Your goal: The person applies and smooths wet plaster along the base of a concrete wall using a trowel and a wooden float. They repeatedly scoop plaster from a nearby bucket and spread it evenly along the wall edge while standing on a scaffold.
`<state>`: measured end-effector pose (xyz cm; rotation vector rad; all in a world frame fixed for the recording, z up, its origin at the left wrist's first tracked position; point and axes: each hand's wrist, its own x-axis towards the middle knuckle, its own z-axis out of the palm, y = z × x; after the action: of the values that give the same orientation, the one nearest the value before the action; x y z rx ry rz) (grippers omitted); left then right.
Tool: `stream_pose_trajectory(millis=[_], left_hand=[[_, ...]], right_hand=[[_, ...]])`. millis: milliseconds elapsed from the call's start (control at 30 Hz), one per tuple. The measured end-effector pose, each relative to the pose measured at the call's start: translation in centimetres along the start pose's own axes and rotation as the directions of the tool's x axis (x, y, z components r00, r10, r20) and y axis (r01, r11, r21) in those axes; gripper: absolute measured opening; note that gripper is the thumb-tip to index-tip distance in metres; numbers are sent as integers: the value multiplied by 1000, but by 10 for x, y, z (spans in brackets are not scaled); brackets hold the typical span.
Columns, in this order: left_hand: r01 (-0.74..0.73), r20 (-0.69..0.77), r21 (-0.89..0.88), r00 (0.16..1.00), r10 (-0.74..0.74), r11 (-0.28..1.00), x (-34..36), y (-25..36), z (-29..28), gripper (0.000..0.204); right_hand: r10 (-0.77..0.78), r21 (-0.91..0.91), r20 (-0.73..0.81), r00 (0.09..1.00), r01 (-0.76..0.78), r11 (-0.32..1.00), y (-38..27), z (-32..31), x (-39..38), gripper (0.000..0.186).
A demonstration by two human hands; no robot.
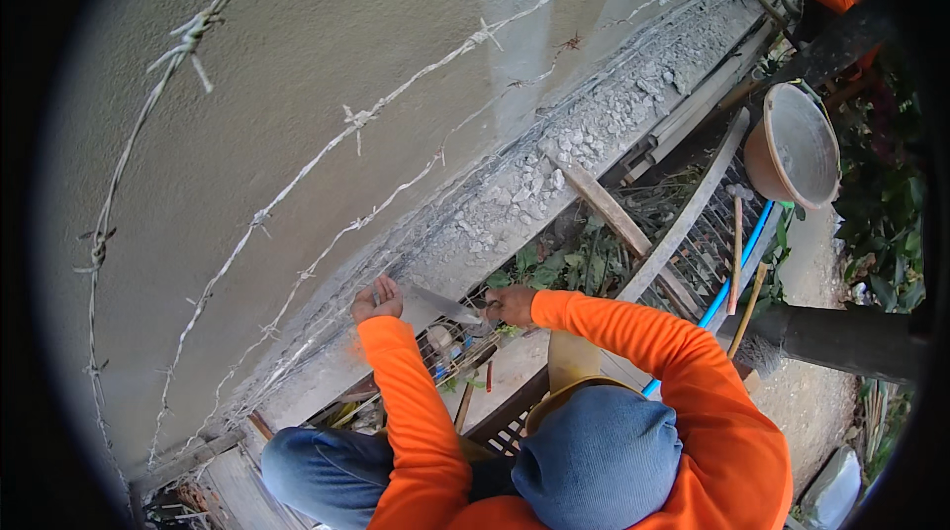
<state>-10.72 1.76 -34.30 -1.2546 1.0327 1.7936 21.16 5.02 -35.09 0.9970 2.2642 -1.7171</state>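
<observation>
The bare right hand (511, 305), at the end of a bright orange sleeve, is closed around the handle end of a flat grey metal trowel (447, 306). The trowel lies to the left of that grip, and its long axis runs crosswise between the two hands, tilted so that the far end of the blade sits a little higher in view and points toward the bare left hand (378, 299). The left hand is just beyond that end; whether they touch, I cannot tell. Its fingers are loosely curled, and whether anything rests in them I cannot tell either.

Above the blade runs a long pale grey concrete ledge (440, 265), strewn farther along with broken grey rubble (510, 195), at the foot of a rough beige-grey wall (297, 75). Well apart, on the right, are a round pinkish-tan bucket (792, 139), a hammer with a pale wooden handle (736, 245) and a thin bright blue hose (719, 295)
</observation>
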Motion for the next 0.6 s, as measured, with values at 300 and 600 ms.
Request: stream_pose_trajectory(millis=[300,600], left_hand=[[78,-151,400,988,-18,913,11,4,-26,36],[-64,59,407,997,44,911,37,3,-25,40]], right_hand=[[281,458,160,946,-323,828,23,7,74,37],[65,-257,44,997,-52,965,16,-16,21,29]])
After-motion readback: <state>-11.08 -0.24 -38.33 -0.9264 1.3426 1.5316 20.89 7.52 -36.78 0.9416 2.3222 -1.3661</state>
